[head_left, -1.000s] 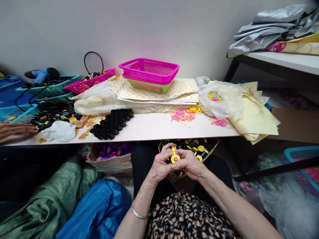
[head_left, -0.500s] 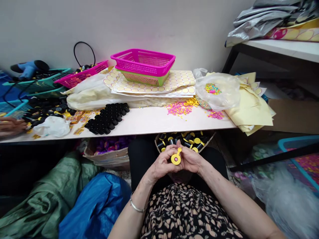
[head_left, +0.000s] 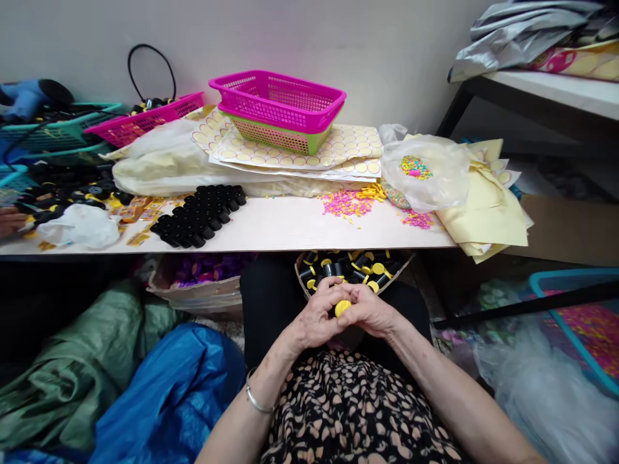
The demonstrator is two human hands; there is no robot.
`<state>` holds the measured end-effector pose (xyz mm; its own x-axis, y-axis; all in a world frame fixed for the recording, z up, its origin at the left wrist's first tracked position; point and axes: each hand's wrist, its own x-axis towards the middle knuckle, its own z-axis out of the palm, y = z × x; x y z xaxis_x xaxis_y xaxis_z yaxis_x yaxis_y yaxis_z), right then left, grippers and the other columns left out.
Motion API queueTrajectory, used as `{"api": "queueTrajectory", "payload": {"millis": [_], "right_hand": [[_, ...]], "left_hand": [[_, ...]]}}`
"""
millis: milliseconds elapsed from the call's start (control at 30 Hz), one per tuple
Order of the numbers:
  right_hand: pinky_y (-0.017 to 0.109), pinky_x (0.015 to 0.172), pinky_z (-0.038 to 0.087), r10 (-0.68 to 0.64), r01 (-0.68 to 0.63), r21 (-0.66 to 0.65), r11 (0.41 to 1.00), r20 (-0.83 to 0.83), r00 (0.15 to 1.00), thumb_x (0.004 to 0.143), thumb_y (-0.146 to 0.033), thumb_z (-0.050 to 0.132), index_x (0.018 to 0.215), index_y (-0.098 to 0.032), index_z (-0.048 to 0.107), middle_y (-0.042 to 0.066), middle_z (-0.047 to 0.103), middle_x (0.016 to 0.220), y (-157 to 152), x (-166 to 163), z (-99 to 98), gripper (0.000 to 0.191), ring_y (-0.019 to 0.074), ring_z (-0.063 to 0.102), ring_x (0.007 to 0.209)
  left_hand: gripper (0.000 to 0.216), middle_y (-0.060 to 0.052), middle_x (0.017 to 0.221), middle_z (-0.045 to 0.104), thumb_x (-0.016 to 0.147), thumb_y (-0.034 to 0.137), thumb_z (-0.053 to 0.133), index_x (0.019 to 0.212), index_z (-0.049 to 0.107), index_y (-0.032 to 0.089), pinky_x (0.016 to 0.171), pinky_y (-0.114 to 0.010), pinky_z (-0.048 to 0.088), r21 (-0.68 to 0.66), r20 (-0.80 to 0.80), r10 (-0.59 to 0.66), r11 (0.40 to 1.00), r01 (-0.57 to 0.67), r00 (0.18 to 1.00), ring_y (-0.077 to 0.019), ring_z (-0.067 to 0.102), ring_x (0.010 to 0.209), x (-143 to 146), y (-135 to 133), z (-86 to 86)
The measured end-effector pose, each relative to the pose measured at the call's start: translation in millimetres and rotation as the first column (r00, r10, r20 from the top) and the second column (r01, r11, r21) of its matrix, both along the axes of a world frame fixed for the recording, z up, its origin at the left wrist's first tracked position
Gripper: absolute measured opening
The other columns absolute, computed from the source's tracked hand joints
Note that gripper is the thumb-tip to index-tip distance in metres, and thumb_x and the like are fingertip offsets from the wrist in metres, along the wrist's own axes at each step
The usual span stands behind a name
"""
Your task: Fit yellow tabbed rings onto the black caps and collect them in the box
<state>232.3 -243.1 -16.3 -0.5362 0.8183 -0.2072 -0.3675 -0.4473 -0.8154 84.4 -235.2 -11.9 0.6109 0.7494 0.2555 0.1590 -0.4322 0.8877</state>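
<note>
My left hand (head_left: 316,316) and my right hand (head_left: 370,310) meet over my lap, fingers curled round a small yellow plastic part (head_left: 342,307) held between them. Just beyond my hands a container (head_left: 406,265) holds several black and yellow parts (head_left: 351,269). Above it runs the white tabletop (head_left: 280,229). A cluster of black caps (head_left: 198,214) stands on its left half, and pink and yellow beads (head_left: 349,205) are scattered towards the right.
A pink basket (head_left: 278,102) is stacked in a green one on sheets of round stickers (head_left: 353,151). A clear bag of beads (head_left: 425,171) and yellow paper (head_left: 488,212) lie right. Another person's hand (head_left: 9,221) rests at the left edge. Blue (head_left: 169,399) and green bags sit below.
The yellow part's round face with its pink centre showed before; now my fingers have closed over it and only a yellow edge shows. The view has shifted slightly.
</note>
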Motion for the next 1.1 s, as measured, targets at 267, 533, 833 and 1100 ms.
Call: {"api": "queueTrajectory", "payload": {"millis": [267, 533, 833, 1100], "right_hand": [[0.021, 0.054, 0.042, -0.162, 0.156, -0.119, 0.981, -0.048, 0.986, 0.052, -0.018, 0.071, 0.080, -0.012, 0.066, 0.001, 0.060, 0.067, -13, -13, -23.8, 0.030, 0.0108, 0.053, 0.060], [0.023, 0.063, 0.044, -0.188, 0.108, 0.238, 0.965, 0.344, 0.920, 0.052, -0.014, 0.072, 0.082, -0.017, 0.067, -0.001, 0.060, 0.077, -12, -6, -20.0, 0.031, 0.0124, 0.054, 0.070], [0.030, 0.079, 0.045, -0.150, 0.151, 0.038, 0.988, -0.027, 0.988, 0.047, -0.013, 0.079, 0.101, -0.017, 0.062, 0.004, 0.062, 0.102, -7, -20, -27.2, 0.057, 0.0178, 0.056, 0.093], [0.021, 0.053, 0.043, -0.166, 0.166, -0.111, 0.980, 0.005, 0.986, 0.054, -0.021, 0.078, 0.083, -0.012, 0.064, 0.002, 0.062, 0.072, -16, -19, -32.9, 0.033, 0.0114, 0.056, 0.063]], "left_hand": [[0.018, -0.005, 0.086, 0.059, 0.065, 0.011, 0.060, 0.081, 0.064, 0.018, 0.098, -0.037, 0.033, -0.107, -0.036, 0.009, 0.994, -0.013, 0.999, -0.0237, 0.040, 0.110, 0, -5, -28.2], [0.058, -0.007, 0.114, 0.059, 0.058, -0.001, 0.049, 0.111, 0.059, 0.019, 0.108, -0.048, 0.019, -0.085, 0.023, 0.020, 0.996, -0.018, 1.000, -0.0239, 0.043, 0.117, -3, -20, -36.6], [0.037, -0.011, 0.109, 0.062, 0.064, 0.024, 0.072, 0.100, 0.065, 0.015, 0.099, -0.044, 0.037, -0.167, 0.250, 0.278, 0.956, -0.241, 0.928, -0.0256, 0.050, 0.111, -11, -11, -51.3], [0.024, -0.006, 0.085, 0.067, 0.070, 0.024, 0.068, 0.093, 0.067, 0.018, 0.100, -0.046, 0.033, 0.141, 0.109, 0.145, 0.977, -0.159, 0.983, -0.0225, 0.055, 0.099, -5, -13, -43.7]]}}
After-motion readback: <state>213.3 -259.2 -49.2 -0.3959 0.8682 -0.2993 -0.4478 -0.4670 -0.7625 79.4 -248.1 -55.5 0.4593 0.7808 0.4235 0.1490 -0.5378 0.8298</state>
